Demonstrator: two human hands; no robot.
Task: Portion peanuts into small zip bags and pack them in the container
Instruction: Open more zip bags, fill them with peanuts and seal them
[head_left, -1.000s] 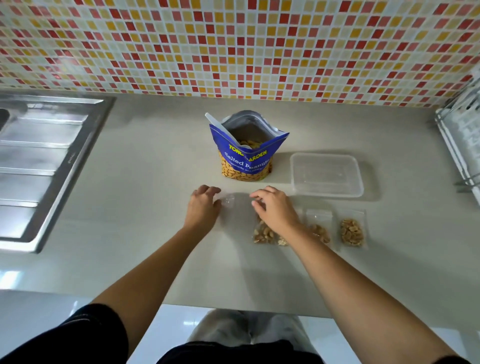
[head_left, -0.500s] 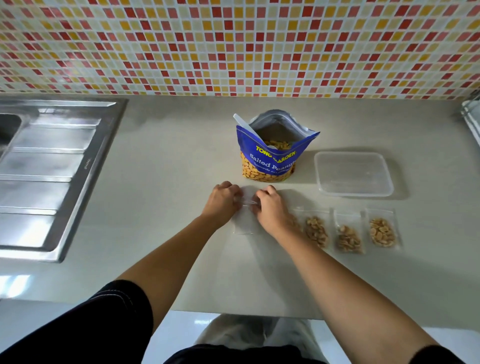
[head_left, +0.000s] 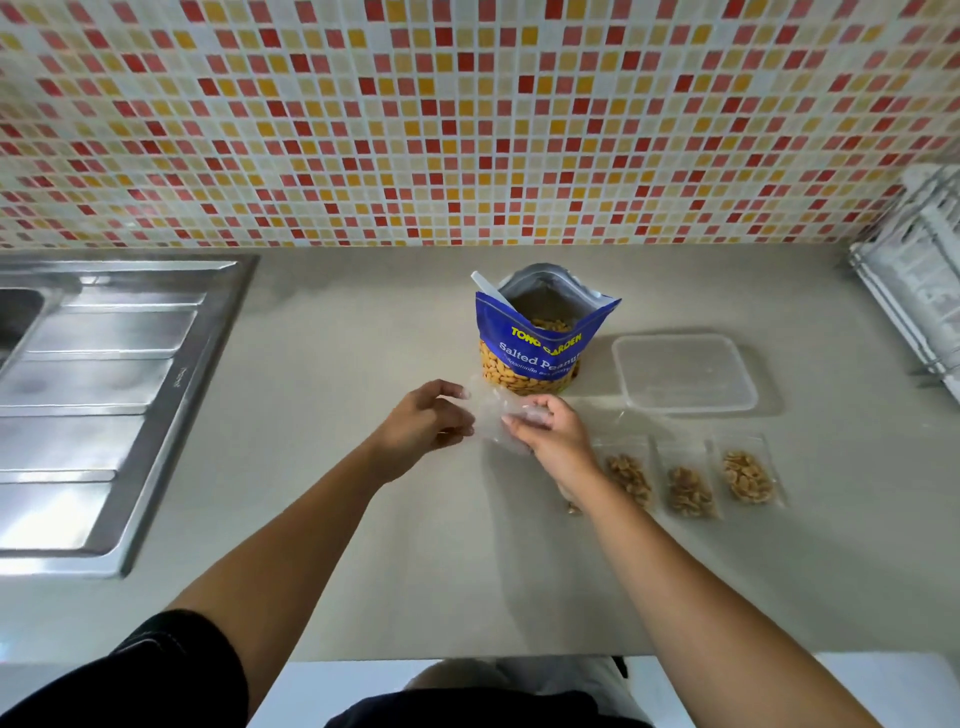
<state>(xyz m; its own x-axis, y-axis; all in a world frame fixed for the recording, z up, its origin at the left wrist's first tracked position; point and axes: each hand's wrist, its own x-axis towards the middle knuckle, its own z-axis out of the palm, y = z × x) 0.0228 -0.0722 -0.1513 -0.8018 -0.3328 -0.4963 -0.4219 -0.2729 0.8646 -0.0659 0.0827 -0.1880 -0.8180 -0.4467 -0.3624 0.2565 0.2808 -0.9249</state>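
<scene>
An open blue bag of salted peanuts stands at the middle of the counter, with a white scoop handle sticking out of it. In front of it, my left hand and my right hand both pinch an empty clear zip bag, lifted a little off the counter. Three filled zip bags of peanuts lie in a row to the right of my right wrist. A clear plastic container sits right of the peanut bag.
A steel sink drainboard takes up the counter's left side. A white wire rack stands at the right edge. A mosaic tile wall backs the counter. A loose peanut lies by my right wrist.
Both hands came together on the empty zip bag and raised it off the counter towards the peanut bag. The camera view shifted.
</scene>
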